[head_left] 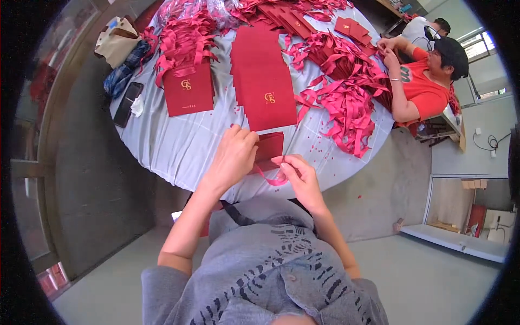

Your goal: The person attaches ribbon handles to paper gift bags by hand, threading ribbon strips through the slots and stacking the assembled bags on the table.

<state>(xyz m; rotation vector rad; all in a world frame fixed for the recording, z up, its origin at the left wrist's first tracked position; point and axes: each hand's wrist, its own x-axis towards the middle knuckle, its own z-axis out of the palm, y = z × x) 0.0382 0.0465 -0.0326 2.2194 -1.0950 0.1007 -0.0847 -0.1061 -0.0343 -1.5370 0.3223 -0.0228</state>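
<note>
Near the front edge of the cloth-covered round table, a red paper bag stands partly opened between my hands. My left hand grips its left side with curled fingers. With thumb and forefinger pinched, my right hand holds a pink ribbon that loops down in front of the bag. Just beyond lies a long stack of flat red bags with gold lettering. To its left is another stack of red bags, topped by a heap of pink ribbon handles.
Ribboned red bags pile up on the right of the white tablecloth, pink ribbons spilling over. A phone and crumpled tissue lie at the left edge, beside a beige bag. A co-worker in a red shirt sits at the right.
</note>
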